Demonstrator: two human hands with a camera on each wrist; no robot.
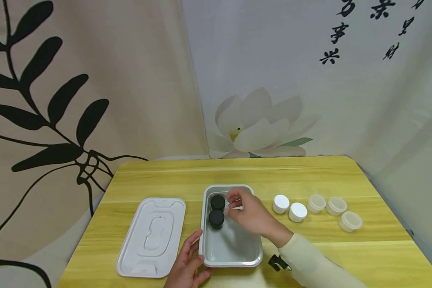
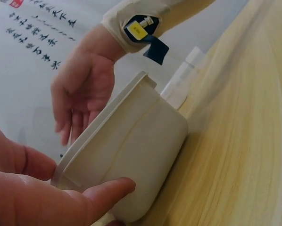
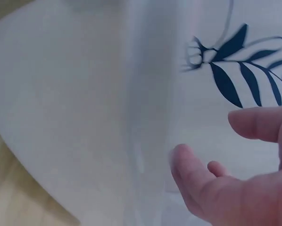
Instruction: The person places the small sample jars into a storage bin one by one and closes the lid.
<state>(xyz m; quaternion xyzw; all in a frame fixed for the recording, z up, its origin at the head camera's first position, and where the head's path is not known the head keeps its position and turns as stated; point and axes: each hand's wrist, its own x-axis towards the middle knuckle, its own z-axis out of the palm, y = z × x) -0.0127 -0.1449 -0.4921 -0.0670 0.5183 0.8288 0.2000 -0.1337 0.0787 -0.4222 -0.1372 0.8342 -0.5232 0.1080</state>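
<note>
Left hand point(image 1: 187, 264) grips a corner of the tray point(image 1: 234, 251) toward the table's point(image 1: 93, 256) near edge; right hand point(image 1: 248, 214), released, hangs above beside two black cylinders point(image 1: 216, 218).

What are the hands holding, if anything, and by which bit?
The left hand holds the gray tray by its near left corner. The right hand holds nothing that I can see; its fingers are apart.

The right sleeve point(image 1: 317, 262) was cream and reached the wrist. A dark unit point(image 2: 153, 44) with a yellow label point(image 2: 138, 30) was mounted at the cuff point(image 2: 115, 30).
</note>
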